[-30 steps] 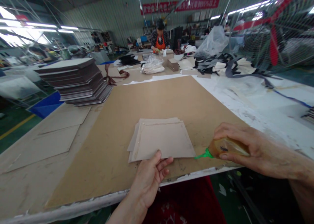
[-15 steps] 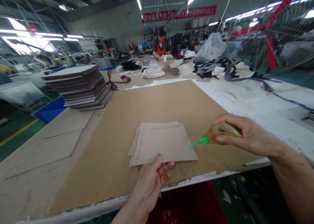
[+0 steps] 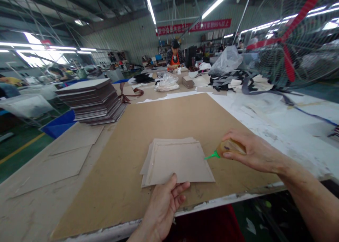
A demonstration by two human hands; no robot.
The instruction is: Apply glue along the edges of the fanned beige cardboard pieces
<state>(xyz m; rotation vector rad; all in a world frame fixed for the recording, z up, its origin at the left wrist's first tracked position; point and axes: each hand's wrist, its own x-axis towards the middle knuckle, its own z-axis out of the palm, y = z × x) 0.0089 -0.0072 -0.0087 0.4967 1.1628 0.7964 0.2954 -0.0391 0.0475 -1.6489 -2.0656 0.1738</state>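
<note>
A small stack of grey card sheets (image 3: 177, 160) lies on a large brown board (image 3: 169, 129) near the table's front edge. My left hand (image 3: 165, 203) rests at the stack's near edge, thumb pressed on the top sheet and fingers curled under the edge. My right hand (image 3: 251, 152) is closed round an amber glue bottle (image 3: 229, 147). Its green nozzle (image 3: 211, 155) points left and touches the right edge of the top sheet.
A tall pile of dark boards (image 3: 91, 99) stands at the back left, with loose card sheets (image 3: 66, 153) in front of it. Bags, straps and boxes (image 3: 227, 76) crowd the far table. A person in an orange apron (image 3: 174, 56) works at the far end. A large fan (image 3: 296, 47) stands right.
My right hand has carried the glue bottle up and leftward, bringing the nozzle from the stack's lower right corner to its right edge. My left hand has stayed on the near edge.
</note>
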